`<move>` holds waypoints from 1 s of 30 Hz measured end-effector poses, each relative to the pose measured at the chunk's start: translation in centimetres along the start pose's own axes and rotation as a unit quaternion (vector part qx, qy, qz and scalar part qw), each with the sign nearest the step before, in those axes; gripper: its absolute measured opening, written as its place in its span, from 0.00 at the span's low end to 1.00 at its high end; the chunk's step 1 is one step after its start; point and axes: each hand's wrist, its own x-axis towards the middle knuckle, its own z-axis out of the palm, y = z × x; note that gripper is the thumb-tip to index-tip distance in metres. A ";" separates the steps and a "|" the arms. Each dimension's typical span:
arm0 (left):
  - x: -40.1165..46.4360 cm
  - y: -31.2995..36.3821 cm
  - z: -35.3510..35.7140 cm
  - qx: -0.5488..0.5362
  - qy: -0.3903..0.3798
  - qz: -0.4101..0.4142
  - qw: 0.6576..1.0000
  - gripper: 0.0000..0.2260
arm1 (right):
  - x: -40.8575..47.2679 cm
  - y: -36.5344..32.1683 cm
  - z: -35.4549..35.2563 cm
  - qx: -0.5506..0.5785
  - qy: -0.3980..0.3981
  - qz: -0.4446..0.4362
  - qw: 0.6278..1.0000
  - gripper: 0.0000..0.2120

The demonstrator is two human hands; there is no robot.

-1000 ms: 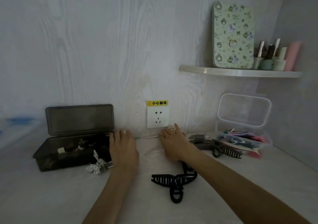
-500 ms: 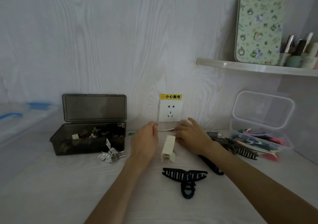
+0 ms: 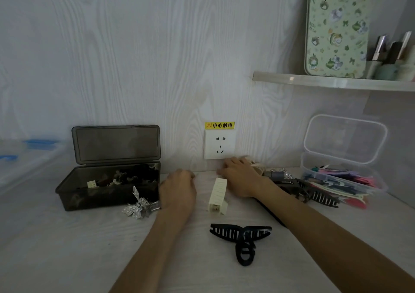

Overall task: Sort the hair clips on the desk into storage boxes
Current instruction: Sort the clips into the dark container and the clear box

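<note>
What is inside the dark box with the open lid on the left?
Inside the dark box a small cream clip and dark mottled clips show. The tinted front wall hides whatever lies lower down.

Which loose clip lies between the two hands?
The cream claw clip, the only pale one; the black claw clip lies nearer the camera, the silver bow clip beside the dark box.

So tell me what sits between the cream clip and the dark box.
The left hand rests on the desk directly between the cream clip and the dark box. The silver bow clip also lies against the box's front right corner.
</note>
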 end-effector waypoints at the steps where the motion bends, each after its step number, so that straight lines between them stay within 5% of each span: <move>1: 0.0 0.4 -0.6 -0.047 0.024 -0.003 0.999 0.13 | 0.1 0.0 -0.2 -0.009 0.016 0.000 1.000 0.14; 5: -0.2 2.1 -2.8 -0.271 0.084 0.058 0.957 0.10 | 0.3 0.1 -1.5 0.003 0.069 -0.015 0.998 0.10; 8: -1.0 3.0 -3.2 -0.357 -0.088 0.154 0.917 0.09 | -0.2 0.4 -2.0 -0.034 0.016 -0.038 0.999 0.11; 11: -1.6 2.6 -2.9 -0.311 -0.182 0.206 0.910 0.14 | -1.1 0.5 -1.9 -0.040 0.011 -0.063 0.997 0.10; 16: -1.3 0.8 -2.5 -0.149 -0.102 0.143 0.973 0.12 | -2.3 1.6 -1.6 0.055 0.104 -0.004 0.993 0.10; 20: -1.4 0.5 -2.1 -0.106 -0.055 0.090 0.989 0.12 | -2.5 0.5 -3.8 0.293 0.269 0.159 0.904 0.10; 22: -1.4 0.3 -1.9 -0.087 -0.033 0.066 0.993 0.12 | -2.7 -0.2 -4.6 0.349 0.180 0.207 0.896 0.11; 25: -1.3 -0.3 -1.8 -0.106 -0.016 0.017 0.994 0.12 | -3.6 -1.6 -3.9 0.286 0.028 0.168 0.943 0.11; 30: -1.0 -0.8 -1.5 -0.136 -0.002 -0.011 0.991 0.12 | -5.0 -4.1 -2.4 0.227 0.027 0.158 0.961 0.12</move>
